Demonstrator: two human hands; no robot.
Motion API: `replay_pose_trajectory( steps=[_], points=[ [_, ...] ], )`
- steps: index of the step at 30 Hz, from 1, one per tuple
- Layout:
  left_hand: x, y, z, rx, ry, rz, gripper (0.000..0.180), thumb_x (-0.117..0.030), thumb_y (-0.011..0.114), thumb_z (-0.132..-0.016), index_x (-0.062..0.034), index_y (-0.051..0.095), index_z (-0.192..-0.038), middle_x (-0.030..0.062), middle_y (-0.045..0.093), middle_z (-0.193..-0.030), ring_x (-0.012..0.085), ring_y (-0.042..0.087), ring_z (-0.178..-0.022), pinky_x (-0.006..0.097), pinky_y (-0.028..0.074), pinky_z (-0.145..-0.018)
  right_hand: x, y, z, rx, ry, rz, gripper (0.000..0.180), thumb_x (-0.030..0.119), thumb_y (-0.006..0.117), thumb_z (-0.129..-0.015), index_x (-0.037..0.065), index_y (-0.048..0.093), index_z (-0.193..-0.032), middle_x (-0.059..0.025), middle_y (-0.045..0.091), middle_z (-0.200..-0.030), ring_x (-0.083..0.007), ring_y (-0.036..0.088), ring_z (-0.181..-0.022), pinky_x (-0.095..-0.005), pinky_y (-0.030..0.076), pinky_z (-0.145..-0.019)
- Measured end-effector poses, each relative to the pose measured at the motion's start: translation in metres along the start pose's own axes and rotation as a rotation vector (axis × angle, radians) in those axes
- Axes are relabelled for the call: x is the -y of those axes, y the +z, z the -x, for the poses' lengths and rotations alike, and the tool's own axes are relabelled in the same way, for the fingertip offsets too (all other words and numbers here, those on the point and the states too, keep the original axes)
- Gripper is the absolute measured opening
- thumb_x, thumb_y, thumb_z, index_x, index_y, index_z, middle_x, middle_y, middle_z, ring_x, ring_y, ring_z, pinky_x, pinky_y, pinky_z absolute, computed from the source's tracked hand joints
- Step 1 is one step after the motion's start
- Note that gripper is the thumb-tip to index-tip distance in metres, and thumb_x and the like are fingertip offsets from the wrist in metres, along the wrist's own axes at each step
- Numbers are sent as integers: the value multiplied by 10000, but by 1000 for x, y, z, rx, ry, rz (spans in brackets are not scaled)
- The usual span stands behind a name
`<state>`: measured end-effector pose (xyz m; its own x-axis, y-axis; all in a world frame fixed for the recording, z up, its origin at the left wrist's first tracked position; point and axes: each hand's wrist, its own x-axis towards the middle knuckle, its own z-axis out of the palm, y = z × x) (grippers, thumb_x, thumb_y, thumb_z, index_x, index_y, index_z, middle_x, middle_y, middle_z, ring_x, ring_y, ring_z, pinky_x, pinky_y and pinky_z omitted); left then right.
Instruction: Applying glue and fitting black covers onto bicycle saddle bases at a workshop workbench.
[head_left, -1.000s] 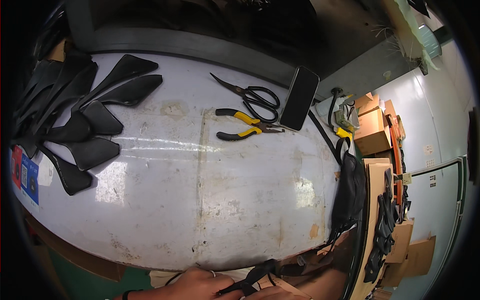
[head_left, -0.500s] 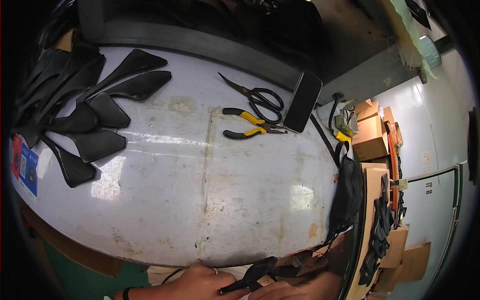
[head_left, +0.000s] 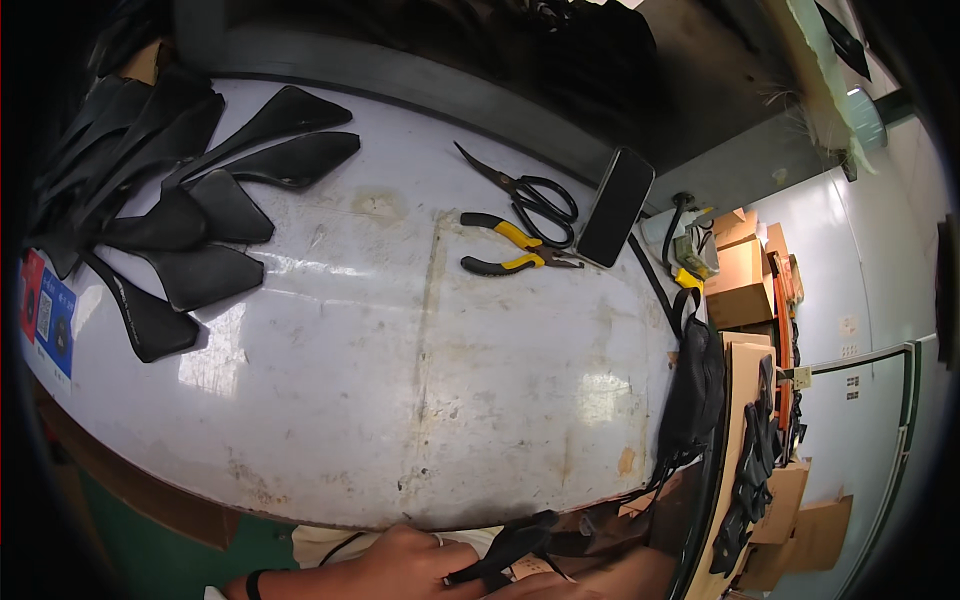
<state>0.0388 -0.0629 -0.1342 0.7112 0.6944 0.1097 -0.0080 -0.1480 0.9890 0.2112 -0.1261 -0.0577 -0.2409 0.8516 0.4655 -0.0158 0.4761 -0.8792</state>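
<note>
A: Start with the big things. What fills the view?

B: A worn white table [head_left: 400,350], its near edge curving along the bottom. At the far left lies a fan of black shaped panels [head_left: 170,200]. Toward the far right sit black scissors [head_left: 530,195], yellow-handled pliers [head_left: 510,250] and a dark phone [head_left: 613,207] propped at a slant. A black bag [head_left: 690,390] hangs off the right edge.

A: And the hands?

B: Both are low, below the table's near edge. The left hand [head_left: 400,565] is curled, its fingers closed on the lower left end of a black strap piece [head_left: 505,550]. The right hand [head_left: 590,578] is mostly cut off by the frame; it seems to touch the same piece from beneath, but I cannot tell whether it is closed.

A: How does the piece lie?

B: Its long axis rises from lower left to upper right, running from the left hand's knuckles toward the table edge. The left hand is plainly the nearer, and it grips the piece at its end.

A: Any change from a second ago?

B: The hands and the piece sit in much the same spot under the edge. The view has tipped a little, so the table things sit lower in the frame; nothing on the table has shifted.
</note>
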Motion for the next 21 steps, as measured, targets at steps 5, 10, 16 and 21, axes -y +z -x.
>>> replay_pose_trajectory(
  steps=[5, 10, 16, 21],
  points=[
    [0, -1, -1, -11, 49, -9, 232, -163, 804, -757, -74, 594, -716, 141, 547, -571, 350, 597, -517, 447, 459, -475, -12, -12, -21, 327, -79, -153, 158, 38, 740, -907, -25, 600, -864, -158, 661, -758, -315, 655, -602, -440, 572, -589],
    [2, 3, -4, -24, 35, 20, 250, -183, 807, -760, -78, 584, -715, 144, 551, -586, 351, 605, -531, 452, 460, -482, -14, 6, 0, -49, -180, -78, 190, 52, 768, -886, -33, 600, -859, -154, 630, -743, -311, 655, -617, -459, 588, -610],
    [4, 3, 4, -2, 19, -23, 255, -199, 802, -770, -79, 583, -715, 140, 553, -590, 355, 608, -539, 463, 459, -488, -14, -5, -31, 378, -85, -13, 131, 20, 727, -891, -21, 615, -836, -130, 624, -733, -299, 633, -569, -423, 566, -567],
    [-2, 2, -4, -39, 32, 43, 258, -204, 798, -776, -81, 581, -712, 135, 553, -591, 352, 602, -535, 461, 459, -492, -23, -4, -21, 145, -233, -289, 228, 79, 796, -889, -30, 603, -836, -162, 629, -713, -313, 641, -577, -450, 572, -574]
  ],
)
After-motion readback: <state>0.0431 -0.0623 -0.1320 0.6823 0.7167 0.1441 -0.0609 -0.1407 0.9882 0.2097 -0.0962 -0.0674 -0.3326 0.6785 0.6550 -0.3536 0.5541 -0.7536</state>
